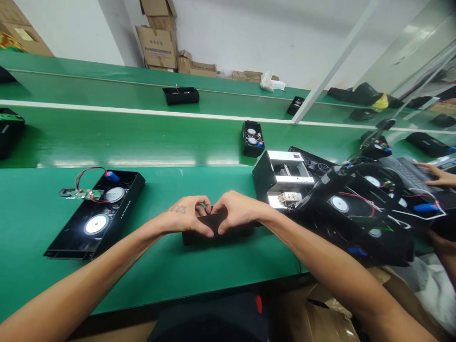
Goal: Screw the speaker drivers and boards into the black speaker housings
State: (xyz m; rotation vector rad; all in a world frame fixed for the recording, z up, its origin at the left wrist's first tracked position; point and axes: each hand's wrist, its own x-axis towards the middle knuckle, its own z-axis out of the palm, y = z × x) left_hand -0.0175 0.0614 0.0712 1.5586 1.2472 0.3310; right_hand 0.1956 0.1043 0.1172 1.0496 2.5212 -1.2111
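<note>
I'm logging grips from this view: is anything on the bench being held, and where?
The left hand and right hand meet over the middle of a black case; whether they grip or only touch it cannot be told.

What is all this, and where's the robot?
There is no robot here! The one picture comes from a camera on a person's head, looking forward and down, so you see their own bare left hand and right hand.

Both touch a dark, box-like thing on a shiny green worktop. The fingers cover part of it, so I can't tell how tightly it is held.

To the left lies an open black case with two round silvery discs, beside a small green circuit board with wires. To the right is a black-and-silver metal box. Farther right, another person's hand shows.
</note>
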